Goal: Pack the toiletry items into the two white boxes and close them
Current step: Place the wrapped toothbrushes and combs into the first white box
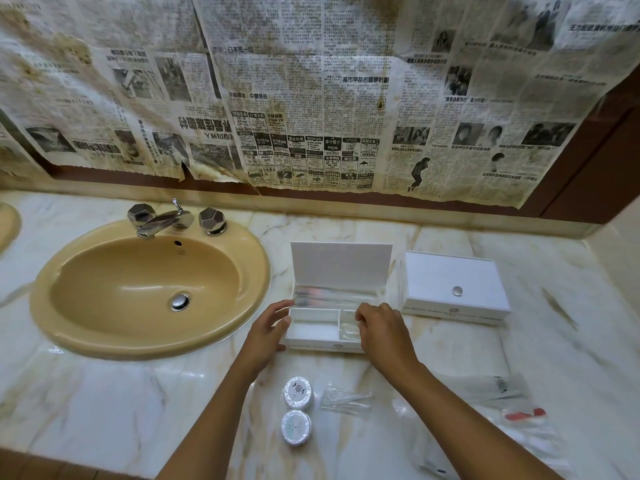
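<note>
An open white box (313, 332) stands on the marble counter with its lid upright. Clear-wrapped items lie in its long rear compartment and in the small front right one. My left hand (268, 329) rests against the box's left end, fingers relaxed. My right hand (382, 329) hovers over the box's right front corner with its fingers curled down into the small compartment; what they touch is hidden. A second white box (453, 287) with a round knob sits shut to the right. Two round wrapped soaps (298, 393) (296, 427) and a clear packet of swabs (344, 400) lie nearer me.
A tan oval sink (149, 289) with a chrome tap (162, 220) fills the counter's left side. Clear plastic packets, one with a red item (524, 414), lie at the front right. Newspaper covers the wall behind. The counter's front edge is at the bottom left.
</note>
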`<state>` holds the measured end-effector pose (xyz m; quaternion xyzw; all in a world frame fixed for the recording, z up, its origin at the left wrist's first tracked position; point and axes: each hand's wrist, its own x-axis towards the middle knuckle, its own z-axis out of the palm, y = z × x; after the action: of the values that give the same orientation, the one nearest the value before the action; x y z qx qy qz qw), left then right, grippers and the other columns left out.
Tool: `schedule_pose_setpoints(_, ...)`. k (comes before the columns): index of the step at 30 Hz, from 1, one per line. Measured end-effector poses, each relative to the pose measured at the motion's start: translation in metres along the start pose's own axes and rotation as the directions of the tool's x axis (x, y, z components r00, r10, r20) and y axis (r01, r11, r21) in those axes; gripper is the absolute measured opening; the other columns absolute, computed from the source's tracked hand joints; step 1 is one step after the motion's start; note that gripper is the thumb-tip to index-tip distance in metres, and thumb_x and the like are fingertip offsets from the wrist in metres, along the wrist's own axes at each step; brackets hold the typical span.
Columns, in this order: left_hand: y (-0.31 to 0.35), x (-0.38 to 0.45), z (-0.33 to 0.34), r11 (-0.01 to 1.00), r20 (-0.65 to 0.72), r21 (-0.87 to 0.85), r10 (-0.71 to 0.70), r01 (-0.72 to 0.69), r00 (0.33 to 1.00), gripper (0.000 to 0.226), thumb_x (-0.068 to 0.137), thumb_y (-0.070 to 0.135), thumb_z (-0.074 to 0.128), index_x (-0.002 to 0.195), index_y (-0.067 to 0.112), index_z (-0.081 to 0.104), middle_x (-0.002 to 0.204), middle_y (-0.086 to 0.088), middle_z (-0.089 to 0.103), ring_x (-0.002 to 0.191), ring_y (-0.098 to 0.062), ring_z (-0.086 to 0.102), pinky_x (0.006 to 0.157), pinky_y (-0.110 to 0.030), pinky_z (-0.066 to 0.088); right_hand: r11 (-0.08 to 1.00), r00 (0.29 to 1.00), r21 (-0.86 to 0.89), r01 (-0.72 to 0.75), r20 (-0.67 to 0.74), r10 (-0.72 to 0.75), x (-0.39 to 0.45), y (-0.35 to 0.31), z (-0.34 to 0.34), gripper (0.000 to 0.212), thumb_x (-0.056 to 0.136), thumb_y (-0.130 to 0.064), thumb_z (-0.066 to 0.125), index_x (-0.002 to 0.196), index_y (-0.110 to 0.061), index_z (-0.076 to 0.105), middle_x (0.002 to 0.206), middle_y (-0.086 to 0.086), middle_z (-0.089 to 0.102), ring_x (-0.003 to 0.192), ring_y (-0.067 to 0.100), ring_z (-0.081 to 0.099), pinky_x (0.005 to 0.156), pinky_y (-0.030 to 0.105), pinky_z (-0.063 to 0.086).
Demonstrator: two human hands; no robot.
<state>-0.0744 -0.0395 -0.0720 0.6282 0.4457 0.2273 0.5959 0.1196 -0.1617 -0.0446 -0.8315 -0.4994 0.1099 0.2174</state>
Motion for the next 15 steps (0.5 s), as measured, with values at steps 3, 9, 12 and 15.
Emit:
schedule_pose_setpoints(3, -0.0004, 0.0005, 0.0001, 1.000, -0.002, -0.002, -0.004, 0.004, 1.000, 0.027, 0.099, 0.019, 0.051, 0.119, 0.035, 0.059, 0.126, 0.017, 0.056, 0.117, 0.009, 0.048, 0.077, -0.034, 0.057, 1.000, 0.999, -0.013, 0.002, 0.045, -0.002, 0.0004, 0.0015, 0.0006, 0.025, 0.084, 0.008, 0.047, 0.089, -0.011, 0.062, 0.091, 0.001, 0.059, 0.090, 0.019, 0.049, 0.068, 0.028, 0.045)
schedule_pose_setpoints(9, 0.0001, 0.0007, 0.0007, 1.000, -0.004, -0.004, -0.005, 0.005, 1.000, 0.027, 0.099, 0.019, 0.051, 0.118, 0.036, 0.059, 0.125, 0.017, 0.056, 0.116, 0.009, 0.048, 0.074, -0.031, 0.057, 0.995, 0.994, -0.100, 0.023, 0.113, -0.012, 0.0002, 0.0016, 0.0048, 0.023, 0.082, 0.010, 0.048, 0.078, -0.009, 0.061, 0.092, 0.000, 0.047, 0.089, 0.016, 0.043, 0.062, 0.026, 0.043)
schedule_pose_setpoints(12, 0.0000, 0.0000, 0.0005, 1.000, 0.002, -0.007, 0.001, -0.001, 1.000, 0.027, 0.099, 0.020, 0.051, 0.119, 0.036, 0.059, 0.125, 0.017, 0.057, 0.116, 0.010, 0.048, 0.072, -0.029, 0.056, 0.991, 0.982, -0.134, 0.007, 0.189, 0.019, 0.0010, 0.0003, 0.0040, 0.036, 0.081, 0.013, 0.043, 0.057, -0.013, 0.038, 0.092, 0.003, 0.044, 0.089, 0.020, 0.044, 0.057, 0.019, 0.027)
schedule_pose_setpoints(15, 0.0000, 0.0001, 0.0003, 1.000, 0.005, -0.006, 0.005, -0.005, 1.000, 0.026, 0.099, 0.020, 0.051, 0.119, 0.036, 0.059, 0.125, 0.017, 0.057, 0.115, 0.011, 0.048, 0.072, -0.028, 0.056, 0.992, 0.974, -0.127, -0.003, 0.223, 0.032, 0.0029, -0.0025, 0.0013, 0.037, 0.081, 0.013, 0.042, 0.055, -0.013, 0.032, 0.092, 0.008, 0.043, 0.092, 0.023, 0.047, 0.069, 0.025, 0.030)
